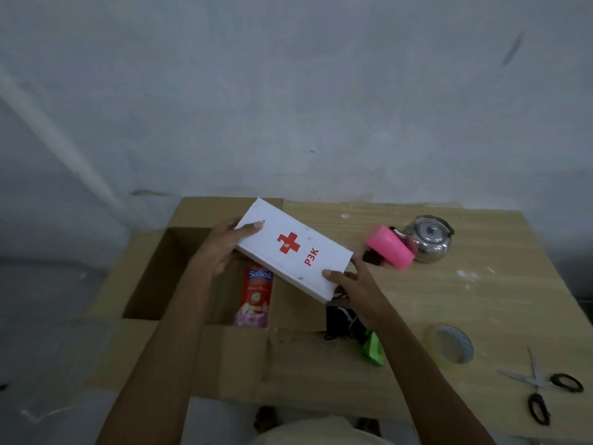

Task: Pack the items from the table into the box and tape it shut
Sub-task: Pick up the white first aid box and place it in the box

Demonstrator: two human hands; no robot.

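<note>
A white first-aid box [293, 248] with a red cross and "P3K" hangs tilted over the open cardboard box [144, 281]. My left hand [221, 248] grips its far left end, thumb on top. My right hand [349, 284] grips its near right corner. Inside the cardboard box lies a red pouch [256, 297] with a flower print. On the table to the right are a pink cup [390, 247] on its side, a steel kettle [430, 237], a black item [345, 322] with a green piece [373, 350], and a roll of clear tape [451, 343].
Scissors [539, 390] with black handles lie open at the table's near right. The wooden table [481, 284] stands against a pale wall. The cardboard box's near flap [288, 358] lies folded out toward me.
</note>
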